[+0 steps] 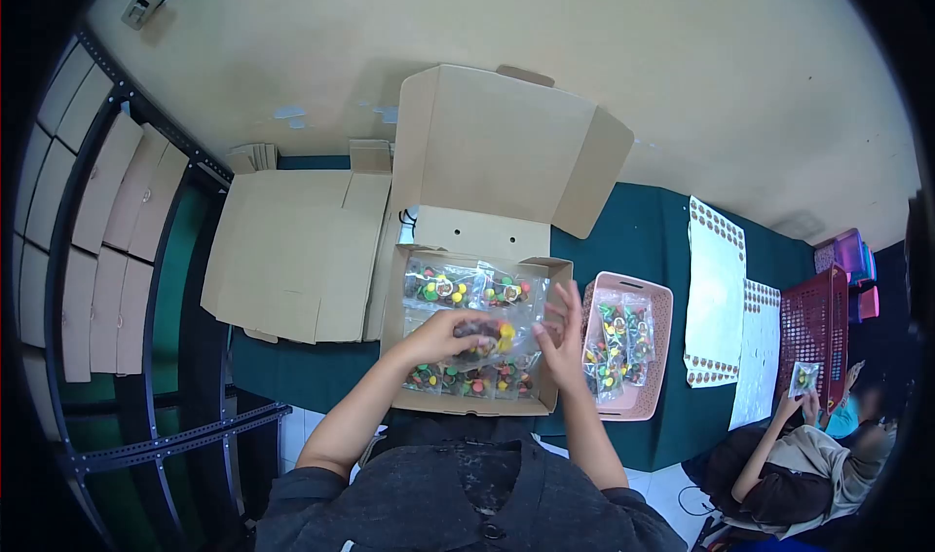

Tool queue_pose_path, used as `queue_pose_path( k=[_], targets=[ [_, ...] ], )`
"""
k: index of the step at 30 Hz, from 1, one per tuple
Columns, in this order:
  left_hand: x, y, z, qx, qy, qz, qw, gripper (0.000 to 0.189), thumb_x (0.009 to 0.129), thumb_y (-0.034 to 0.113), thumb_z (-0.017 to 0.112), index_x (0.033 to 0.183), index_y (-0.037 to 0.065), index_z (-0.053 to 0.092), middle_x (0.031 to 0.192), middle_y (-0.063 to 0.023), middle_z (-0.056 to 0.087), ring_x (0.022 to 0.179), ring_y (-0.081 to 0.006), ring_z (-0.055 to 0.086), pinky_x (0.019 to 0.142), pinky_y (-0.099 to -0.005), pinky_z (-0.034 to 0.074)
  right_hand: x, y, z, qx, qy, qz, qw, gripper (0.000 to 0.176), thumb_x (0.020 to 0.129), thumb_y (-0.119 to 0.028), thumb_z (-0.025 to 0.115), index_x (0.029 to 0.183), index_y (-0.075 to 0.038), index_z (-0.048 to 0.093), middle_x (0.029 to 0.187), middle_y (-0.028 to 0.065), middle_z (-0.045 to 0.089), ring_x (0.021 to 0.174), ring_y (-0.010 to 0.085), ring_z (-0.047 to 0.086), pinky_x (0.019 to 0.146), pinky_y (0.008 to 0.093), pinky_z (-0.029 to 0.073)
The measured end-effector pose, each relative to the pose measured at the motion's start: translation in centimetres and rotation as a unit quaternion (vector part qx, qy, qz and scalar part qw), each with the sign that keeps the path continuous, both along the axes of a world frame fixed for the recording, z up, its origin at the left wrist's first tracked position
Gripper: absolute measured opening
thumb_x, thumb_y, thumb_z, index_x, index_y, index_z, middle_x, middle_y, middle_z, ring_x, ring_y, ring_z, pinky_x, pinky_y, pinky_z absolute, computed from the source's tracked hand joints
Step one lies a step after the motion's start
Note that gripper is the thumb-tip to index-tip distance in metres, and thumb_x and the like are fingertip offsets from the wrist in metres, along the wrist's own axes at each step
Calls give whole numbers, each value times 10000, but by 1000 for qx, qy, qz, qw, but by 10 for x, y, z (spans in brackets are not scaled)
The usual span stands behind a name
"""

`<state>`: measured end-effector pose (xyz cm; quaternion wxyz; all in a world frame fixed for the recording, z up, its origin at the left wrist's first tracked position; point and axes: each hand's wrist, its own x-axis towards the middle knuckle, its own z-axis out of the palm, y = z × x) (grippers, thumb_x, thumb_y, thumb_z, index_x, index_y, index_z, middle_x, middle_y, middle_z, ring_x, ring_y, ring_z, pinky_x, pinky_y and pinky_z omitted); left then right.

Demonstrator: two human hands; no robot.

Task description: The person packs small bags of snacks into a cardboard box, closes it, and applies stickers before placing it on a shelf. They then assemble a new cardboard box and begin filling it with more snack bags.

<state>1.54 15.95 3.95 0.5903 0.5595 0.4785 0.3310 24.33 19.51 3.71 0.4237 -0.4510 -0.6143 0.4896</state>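
An open cardboard box (487, 232) stands in front of me, its lid raised. Clear bags of colourful round candies (443, 287) lie inside in rows. My left hand (450, 335) is closed around a candy bag (499, 336) held over the middle of the box. Beside that bag's right edge is my right hand (562, 330), fingers spread, above the box's right side; whether it touches the plastic is unclear. Just right of the box, a pink basket (651, 396) holds more candy bags (609, 357).
Flat cardboard boxes (292, 250) are stacked at the left, near a metal shelf (185, 445) with cartons. Sheets of round stickers (716, 289) lie on the green cloth (638, 230). At the far right, a seated person (789, 464) holds a small bag near a red basket (813, 318).
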Motion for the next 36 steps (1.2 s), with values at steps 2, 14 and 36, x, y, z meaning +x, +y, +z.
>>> queue_pose_path(
  k=[2,14,36],
  targets=[
    [-4,-1,12,11,46,-52,998,370,824,181,674,1157,41,592,1082,-106,638,967,-193,605,858,-308,462,19,19,8,71,-178,184,964,444,846,-137,642,1250,-20,501,1107,116,580,1003,140,557,834,284,460],
    [-4,38,-24,117,158,138,971,692,805,192,691,1389,130,326,1165,-117,550,1152,-265,500,990,-378,373,9,62,-87,-171,96,-55,979,177,923,-124,547,1039,9,541,836,60,606,751,143,618,633,262,548],
    [-44,29,-78,146,506,-11,850,926,627,278,795,1406,233,296,1437,-87,311,1355,-332,238,1101,-571,120,-25,72,-72,185,-359,262,876,638,696,-58,694,1279,-205,480,1377,114,403,1277,336,363,1053,456,299]
  ],
)
